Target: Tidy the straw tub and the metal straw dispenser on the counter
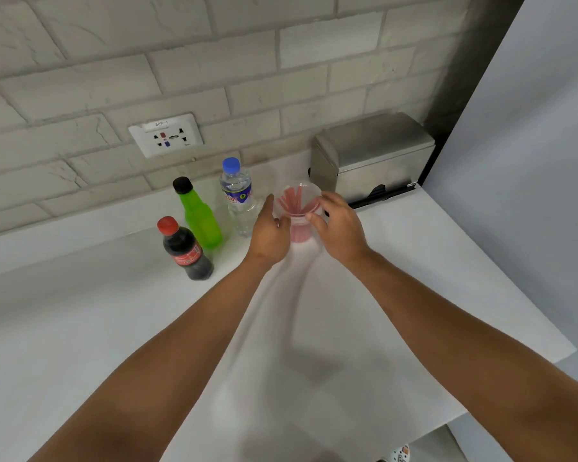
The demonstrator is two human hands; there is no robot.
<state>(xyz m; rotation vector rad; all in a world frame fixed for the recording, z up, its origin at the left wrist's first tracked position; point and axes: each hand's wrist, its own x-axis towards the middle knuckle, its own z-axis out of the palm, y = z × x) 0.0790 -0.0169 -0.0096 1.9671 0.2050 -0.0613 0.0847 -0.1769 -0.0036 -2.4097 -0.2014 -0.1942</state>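
Observation:
A clear plastic straw tub (297, 208) with several red straws standing in it sits on the white counter (314, 311) near the back wall. My left hand (270, 232) presses against its left side and my right hand (339, 225) wraps its right side, fingers on the rim. The tub's lower part is partly hidden by my fingers. The metal straw dispenser (372, 156), a closed steel box with a dark slot at its front base, stands just behind and to the right of the tub, against the wall.
Three bottles stand left of the tub: a clear water bottle (239, 198) with a blue cap, a green bottle (199, 216) with a black cap, and a dark cola bottle (186, 250) with a red cap. A wall socket (166, 135) is above. A white wall borders the counter's right.

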